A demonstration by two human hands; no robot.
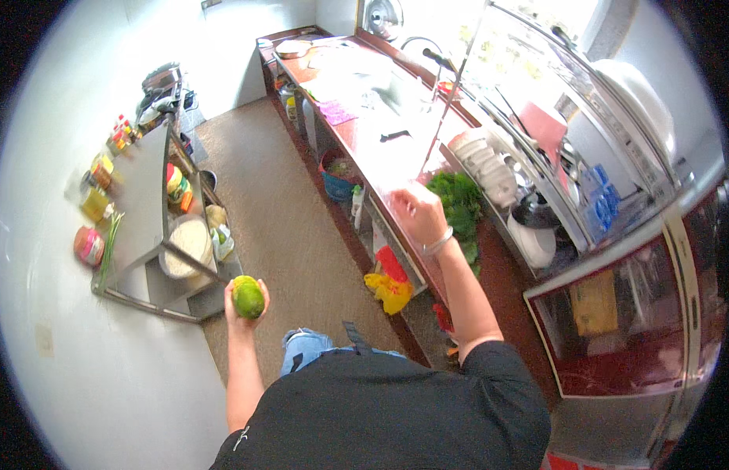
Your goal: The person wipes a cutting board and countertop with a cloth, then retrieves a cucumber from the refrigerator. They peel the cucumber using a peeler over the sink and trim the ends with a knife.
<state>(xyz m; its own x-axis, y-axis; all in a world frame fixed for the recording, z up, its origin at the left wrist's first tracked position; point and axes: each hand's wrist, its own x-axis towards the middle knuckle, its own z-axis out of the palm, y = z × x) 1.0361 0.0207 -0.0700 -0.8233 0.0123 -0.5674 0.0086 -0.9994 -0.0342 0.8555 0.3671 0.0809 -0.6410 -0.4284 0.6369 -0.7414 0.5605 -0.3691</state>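
Observation:
My left hand (247,302) is closed around a green, partly yellow fruit (248,298) that looks like a mango, held low above the floor. Over the edge of the reddish countertop (394,170) is my right hand (416,211), its fingers curled and blurred, with a bangle (438,241) at the wrist. Whether those fingers hold anything cannot be told. Leafy greens (455,194) lie on the counter just beyond the right hand. A dark-handled knife (395,136) rests farther up the counter, near a pink cloth (338,111).
A dish rack (499,217) with stacked bowls stands at right, above a glass-doored cabinet (611,335). At left is a metal shelf (138,200) with jars and bottles. Yellow plastic bag (391,292) and a blue-red bucket (338,176) sit under the counter's edge.

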